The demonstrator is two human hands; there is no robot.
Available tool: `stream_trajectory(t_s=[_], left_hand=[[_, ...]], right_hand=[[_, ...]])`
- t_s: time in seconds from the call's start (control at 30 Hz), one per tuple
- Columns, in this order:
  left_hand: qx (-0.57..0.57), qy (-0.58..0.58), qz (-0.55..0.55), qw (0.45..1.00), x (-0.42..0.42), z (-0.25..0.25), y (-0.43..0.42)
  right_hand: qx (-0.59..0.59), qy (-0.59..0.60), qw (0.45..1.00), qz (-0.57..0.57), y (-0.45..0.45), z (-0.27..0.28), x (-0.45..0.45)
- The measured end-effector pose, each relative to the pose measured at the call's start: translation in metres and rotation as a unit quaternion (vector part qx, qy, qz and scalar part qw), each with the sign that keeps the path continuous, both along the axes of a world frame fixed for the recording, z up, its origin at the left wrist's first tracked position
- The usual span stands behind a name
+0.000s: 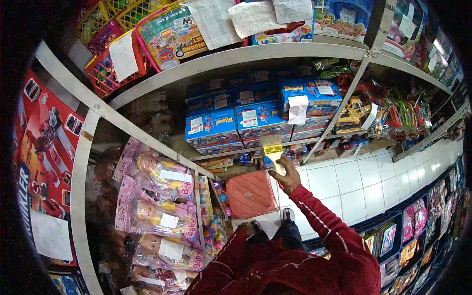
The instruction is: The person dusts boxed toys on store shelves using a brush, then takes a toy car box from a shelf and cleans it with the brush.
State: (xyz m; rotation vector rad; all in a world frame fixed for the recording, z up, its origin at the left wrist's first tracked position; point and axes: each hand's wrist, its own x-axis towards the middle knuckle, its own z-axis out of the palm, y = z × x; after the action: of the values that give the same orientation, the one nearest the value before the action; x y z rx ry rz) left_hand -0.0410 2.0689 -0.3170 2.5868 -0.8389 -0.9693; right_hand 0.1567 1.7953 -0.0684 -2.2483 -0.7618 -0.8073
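My right hand (289,178) is closed round the pale handle of a flat brush (273,156), held up in front of the shelf of blue toy boxes (261,114). The brush's yellow band and light bristles point toward the lower edge of those boxes, and a paper tag hangs down just above it. My left hand (243,230) is low beside my body, near my feet, dark and partly covered by the red sleeve; its fingers cannot be made out.
A red square stool (251,194) stands on the white tiled floor (339,184). Packaged dolls (164,216) fill the left shelf. Grey metal shelf posts (339,105) cross the view. Dark baskets of goods (388,236) line the lower right.
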Motion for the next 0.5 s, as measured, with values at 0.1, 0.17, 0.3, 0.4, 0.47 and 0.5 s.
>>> stream_trajectory(t_s=[0.1, 0.17, 0.3, 0.4, 0.47, 0.5], left_hand=[[-0.007, 0.005, 0.013, 1.000, -0.001, 0.001, -0.006], [-0.008, 0.008, 0.022, 1.000, -0.003, 0.002, -0.007], [-0.012, 0.017, 0.042, 0.999, -0.011, 0.004, -0.007], [-0.014, 0.024, 0.059, 0.998, -0.022, 0.007, -0.005], [-0.014, 0.028, 0.067, 0.997, -0.030, 0.006, -0.004], [-0.016, 0.031, 0.072, 0.997, -0.033, 0.006, -0.003]], right_hand=[[0.008, -0.026, 1.000, -0.013, 0.013, 0.009, 0.022], [-0.019, -0.014, 1.000, -0.016, 0.017, -0.007, 0.025], [-0.094, 0.109, 0.990, 0.009, 0.020, -0.048, 0.004], [-0.037, 0.036, 0.998, 0.031, 0.035, -0.040, 0.005], [0.027, -0.003, 0.999, 0.034, 0.052, 0.001, 0.011], [0.037, 0.005, 0.999, 0.025, 0.058, 0.002, 0.018]])
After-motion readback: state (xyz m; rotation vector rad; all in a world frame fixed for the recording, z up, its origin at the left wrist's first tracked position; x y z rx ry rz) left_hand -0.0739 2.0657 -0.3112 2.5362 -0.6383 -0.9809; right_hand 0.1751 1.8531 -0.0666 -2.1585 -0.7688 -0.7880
